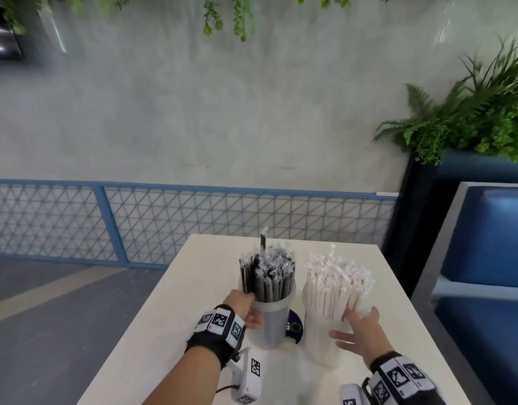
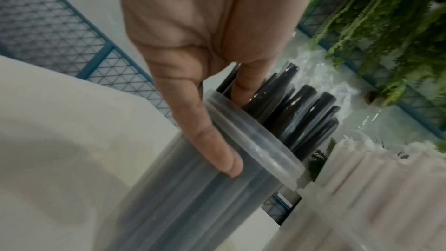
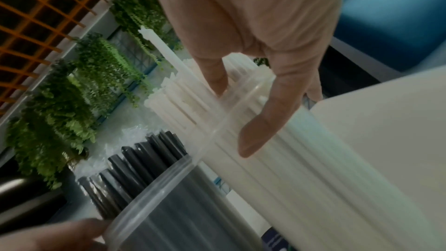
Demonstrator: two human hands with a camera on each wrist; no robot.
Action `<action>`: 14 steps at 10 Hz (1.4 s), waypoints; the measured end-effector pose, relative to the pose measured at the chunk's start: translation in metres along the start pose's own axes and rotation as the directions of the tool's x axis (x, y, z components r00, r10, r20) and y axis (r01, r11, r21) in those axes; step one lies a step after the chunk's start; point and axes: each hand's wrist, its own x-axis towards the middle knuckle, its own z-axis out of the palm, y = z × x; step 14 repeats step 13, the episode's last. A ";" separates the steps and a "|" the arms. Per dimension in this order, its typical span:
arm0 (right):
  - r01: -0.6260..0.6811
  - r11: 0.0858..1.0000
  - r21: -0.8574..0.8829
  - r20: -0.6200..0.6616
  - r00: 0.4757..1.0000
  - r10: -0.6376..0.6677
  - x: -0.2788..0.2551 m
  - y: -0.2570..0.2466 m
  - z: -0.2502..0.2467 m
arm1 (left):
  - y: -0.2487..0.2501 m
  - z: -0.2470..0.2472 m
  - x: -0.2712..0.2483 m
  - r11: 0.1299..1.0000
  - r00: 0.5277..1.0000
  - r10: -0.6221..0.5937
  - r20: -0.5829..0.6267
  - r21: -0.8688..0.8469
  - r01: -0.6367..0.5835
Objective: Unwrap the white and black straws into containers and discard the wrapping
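Both clear plastic tubs stand full, work seems nearly finished.
Left hand (image 1: 246, 309) fingers clamp the black-straw tub (image 1: 271, 320); right hand (image 1: 360, 331) fingers clamp the white-straw tub (image 1: 322, 343).

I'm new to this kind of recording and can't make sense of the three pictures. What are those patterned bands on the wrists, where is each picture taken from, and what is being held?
A person works with bare hands; the checkered bands are wrist straps carrying small cameras. The wide picture comes from a head camera; the two close ones look along each hand. On the white table stand two clear plastic tubs, side by side. The left hand grips the rim of the tub of black straws, thumb outside and a finger inside. The right hand grips the tub of white straws the same way. The black straws still show clear film at their tips. A dark round object lies between the tubs.
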 end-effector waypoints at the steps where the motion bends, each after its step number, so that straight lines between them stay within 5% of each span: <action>1: -0.025 0.998 0.055 0.019 1.000 0.024 0.007 0.004 0.003 | -0.005 0.002 0.011 0.998 0.999 -0.020 0.040 -0.065 0.022; 5: -0.025 0.988 0.154 0.042 0.999 0.018 0.065 -0.026 0.039 | 0.041 -0.004 0.053 0.974 0.997 0.072 -0.008 -0.216 -0.072; 9: 0.047 0.987 0.154 0.020 0.999 -0.051 0.148 -0.064 0.096 | 0.078 -0.020 0.127 0.952 0.994 0.040 -0.100 -0.299 -0.068; 14: -0.017 0.989 0.145 0.074 0.997 0.007 0.137 -0.054 0.089 | 0.055 -0.020 0.115 0.958 0.991 0.084 -0.107 -0.264 -0.109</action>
